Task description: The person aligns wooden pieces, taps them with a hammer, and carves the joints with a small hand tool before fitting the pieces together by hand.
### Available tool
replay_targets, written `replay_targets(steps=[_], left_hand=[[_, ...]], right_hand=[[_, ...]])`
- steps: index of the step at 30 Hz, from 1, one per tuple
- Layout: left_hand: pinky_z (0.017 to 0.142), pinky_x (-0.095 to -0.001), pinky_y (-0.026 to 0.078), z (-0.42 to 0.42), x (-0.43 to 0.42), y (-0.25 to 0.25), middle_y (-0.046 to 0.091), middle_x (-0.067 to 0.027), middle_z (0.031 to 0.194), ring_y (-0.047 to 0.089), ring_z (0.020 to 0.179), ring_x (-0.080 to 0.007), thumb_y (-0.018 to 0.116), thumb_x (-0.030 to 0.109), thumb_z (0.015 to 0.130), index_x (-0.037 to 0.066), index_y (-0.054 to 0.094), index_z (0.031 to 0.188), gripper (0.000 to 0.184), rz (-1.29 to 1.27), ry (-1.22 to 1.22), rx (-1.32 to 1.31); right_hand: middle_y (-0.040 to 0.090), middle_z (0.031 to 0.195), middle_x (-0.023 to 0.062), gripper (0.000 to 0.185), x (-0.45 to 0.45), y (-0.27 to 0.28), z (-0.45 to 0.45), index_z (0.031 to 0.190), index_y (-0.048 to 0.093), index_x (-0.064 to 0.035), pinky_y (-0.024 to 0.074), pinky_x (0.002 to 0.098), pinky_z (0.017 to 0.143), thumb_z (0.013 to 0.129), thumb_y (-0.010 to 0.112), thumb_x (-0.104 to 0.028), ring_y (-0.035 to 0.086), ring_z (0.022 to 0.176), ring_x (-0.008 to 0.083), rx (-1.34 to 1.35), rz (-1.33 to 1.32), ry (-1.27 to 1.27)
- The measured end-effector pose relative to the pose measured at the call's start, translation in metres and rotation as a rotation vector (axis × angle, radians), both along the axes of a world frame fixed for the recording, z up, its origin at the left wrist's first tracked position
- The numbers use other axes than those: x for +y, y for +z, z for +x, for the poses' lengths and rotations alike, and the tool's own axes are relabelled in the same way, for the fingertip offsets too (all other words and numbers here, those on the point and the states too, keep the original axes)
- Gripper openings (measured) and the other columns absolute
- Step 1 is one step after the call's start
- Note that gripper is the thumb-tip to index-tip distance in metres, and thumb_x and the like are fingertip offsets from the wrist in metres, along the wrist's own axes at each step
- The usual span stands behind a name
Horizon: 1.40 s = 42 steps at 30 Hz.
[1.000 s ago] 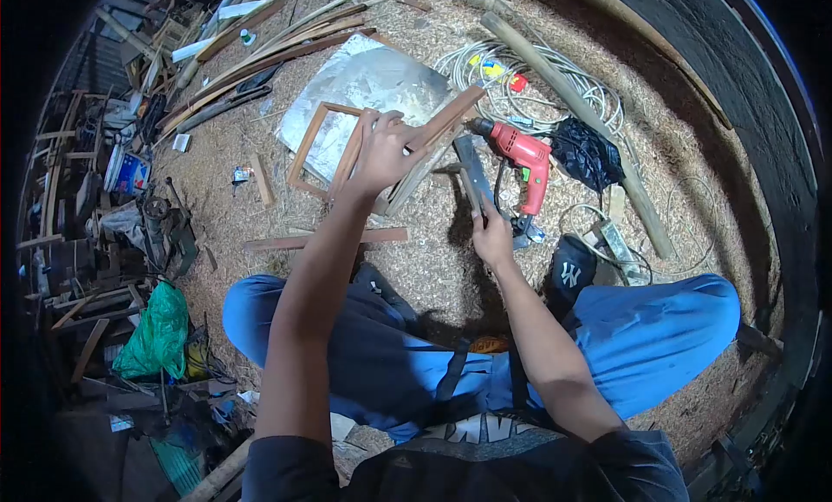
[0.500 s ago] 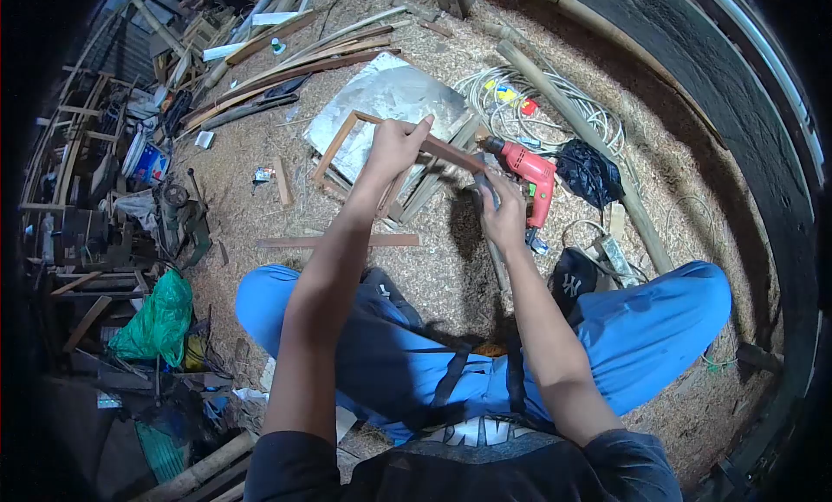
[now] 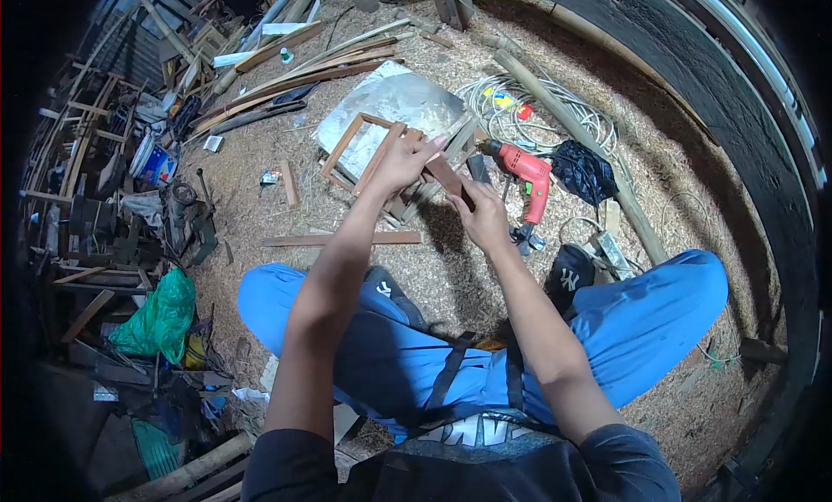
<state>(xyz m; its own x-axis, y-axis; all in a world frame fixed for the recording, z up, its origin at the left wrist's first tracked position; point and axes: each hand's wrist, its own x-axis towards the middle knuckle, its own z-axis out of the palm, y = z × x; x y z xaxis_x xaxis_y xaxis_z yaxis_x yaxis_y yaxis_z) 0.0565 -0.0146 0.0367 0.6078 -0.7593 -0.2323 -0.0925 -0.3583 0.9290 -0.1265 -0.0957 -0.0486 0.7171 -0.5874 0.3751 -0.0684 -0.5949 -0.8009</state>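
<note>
My left hand [image 3: 406, 166] is closed round the upper end of a short brown wood strip [image 3: 445, 174]. Its lower end is gripped by the fingers of my right hand [image 3: 484, 214]. Left of my left hand, a rectangular wooden frame [image 3: 344, 145] rests on a grey metal sheet [image 3: 394, 94]. A red drill [image 3: 527, 168] lies on the ground to the right of my right hand. Between the drill and the strip, a dark tool [image 3: 478, 168] is partly visible. Another flat wood strip [image 3: 390, 238] lies in front of my feet.
Coiled cable [image 3: 589, 112], a long pole [image 3: 555, 107] and a black plastic bag [image 3: 582, 172] are at the right. Long wood strips [image 3: 321, 68] lie at the upper left. Scrap and a green bag [image 3: 160, 316] are at the left. A power strip [image 3: 614, 255] sits by my right foot.
My right hand has let go of the hammer-like tool and taken the strip's lower end. My left hand has tilted the strip downward and brought it nearer, away from the cable.
</note>
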Motion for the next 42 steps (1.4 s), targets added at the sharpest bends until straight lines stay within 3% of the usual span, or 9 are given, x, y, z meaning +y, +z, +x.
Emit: replay_targets(steps=[2,4,13,23,25,33,36,40,42], left_hand=[[0.054,-0.0274,0.054,0.006,0.007,-0.006,0.071,-0.0128,0.08,0.067,0.063,-0.0142,0.069,0.039,0.1,-0.016,0.013,0.154,0.095,-0.018,-0.038,0.066],[0.063,-0.0258,0.055,0.011,0.013,-0.011,0.074,-0.0091,0.086,0.069,0.07,-0.0121,0.066,0.041,0.102,-0.005,0.07,0.111,0.047,0.054,-0.09,0.103],[0.08,-0.0239,0.055,-0.008,0.008,-0.023,0.071,-0.0059,0.112,0.067,0.096,-0.0096,0.061,0.029,0.106,-0.001,0.067,0.127,0.038,-0.093,-0.031,0.25],[0.07,-0.0216,0.049,-0.017,0.002,-0.018,0.072,-0.0004,0.094,0.06,0.083,-0.0042,0.074,0.028,0.098,-0.002,0.073,0.117,0.035,-0.094,-0.087,0.048],[0.074,-0.0248,0.054,-0.017,0.001,-0.022,0.077,-0.0099,0.099,0.068,0.086,-0.0099,0.077,0.027,0.096,-0.004,0.073,0.119,0.039,-0.114,-0.093,-0.063],[0.065,-0.0256,0.051,-0.018,-0.003,-0.036,0.076,-0.0112,0.09,0.068,0.079,-0.0094,0.078,0.024,0.093,-0.006,0.074,0.112,0.036,-0.104,-0.07,-0.092],[0.065,-0.0256,0.051,-0.021,-0.005,-0.05,0.076,-0.0099,0.088,0.068,0.078,-0.0096,0.078,0.024,0.093,-0.007,0.073,0.112,0.036,-0.114,-0.034,-0.045],[0.069,-0.0253,0.053,-0.025,-0.005,-0.06,0.076,-0.0098,0.091,0.068,0.079,-0.0099,0.078,0.023,0.093,-0.01,0.068,0.122,0.045,-0.168,-0.071,0.002],[0.072,-0.026,0.054,-0.02,-0.005,-0.064,0.075,-0.0117,0.098,0.068,0.083,-0.0098,0.078,0.026,0.094,-0.011,0.063,0.127,0.052,-0.156,-0.074,-0.017]], right_hand=[[0.071,0.11,0.0209,0.044,-0.002,-0.002,-0.001,0.13,0.066,-0.0031,0.054,0.0455,0.09,0.089,0.076,-0.016,0.067,0.1,0.0395,-0.011,-0.002,0.01],[0.069,0.115,0.0261,0.045,-0.006,-0.002,-0.001,0.135,0.062,-0.002,0.053,0.0463,0.094,0.092,0.072,-0.014,0.066,0.109,0.0432,0.02,0.067,0.061],[0.067,0.126,0.0266,0.046,-0.005,0.004,0.0,0.139,0.057,0.0019,0.0486,0.0407,0.104,0.098,0.067,-0.017,0.064,0.121,0.0399,-0.027,0.236,0.135],[0.07,0.11,0.0236,0.033,-0.003,0.006,0.005,0.123,0.067,0.0029,0.0523,0.0436,0.094,0.096,0.068,-0.017,0.068,0.103,0.0413,0.012,0.347,0.02],[0.071,0.11,0.0241,0.031,0.0,0.014,0.002,0.119,0.069,0.0028,0.0523,0.0434,0.093,0.097,0.067,-0.019,0.069,0.103,0.0415,0.059,0.427,-0.036],[0.073,0.105,0.0262,0.029,0.007,-0.001,0.009,0.111,0.073,0.0021,0.0531,0.044,0.088,0.097,0.067,-0.022,0.071,0.098,0.0416,0.116,0.441,-0.151],[0.074,0.1,0.0252,0.029,0.007,-0.001,0.005,0.11,0.073,0.0029,0.0539,0.0429,0.086,0.097,0.067,-0.022,0.072,0.093,0.039,0.171,0.512,-0.159],[0.077,0.094,0.0148,0.029,0.004,-0.021,0.006,0.113,0.074,0.0038,0.0545,0.0341,0.079,0.1,0.067,-0.021,0.07,0.085,0.0182,0.005,0.834,-0.056],[0.077,0.096,0.0139,0.03,0.0,-0.033,0.011,0.114,0.073,0.003,0.0545,0.033,0.08,0.099,0.069,-0.022,0.07,0.085,0.0166,0.01,0.848,-0.015]])
